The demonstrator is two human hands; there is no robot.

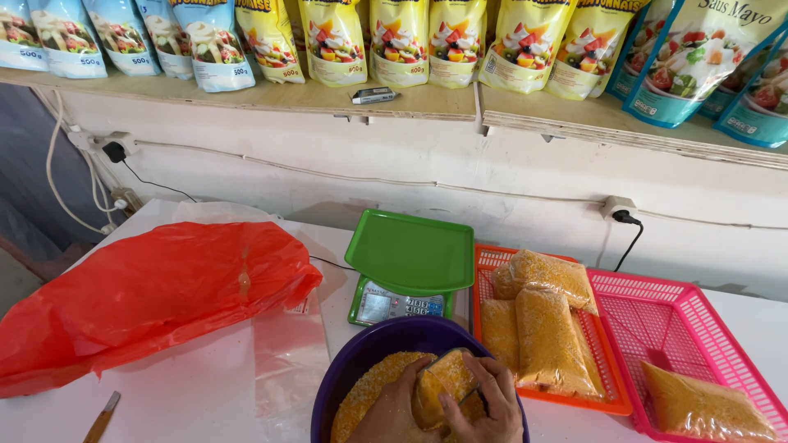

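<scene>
Both my hands are over a purple bowl point(361, 349) of orange-yellow crumbs point(369, 390) at the bottom middle. My left hand point(392, 410) and my right hand point(492, 402) together grip a small clear bag point(441, 385) partly filled with the crumbs, held just above the heap. Behind the bowl stands a green digital scale point(410, 254) with nothing on its pan.
An orange basket point(484, 271) right of the scale holds three filled crumb bags point(546, 316). A pink basket point(681, 320) further right holds one bag point(706, 406). A big red plastic bag point(148, 291) lies left, a knife point(102, 417) near the front edge. Pouches line the shelf point(427, 102) above.
</scene>
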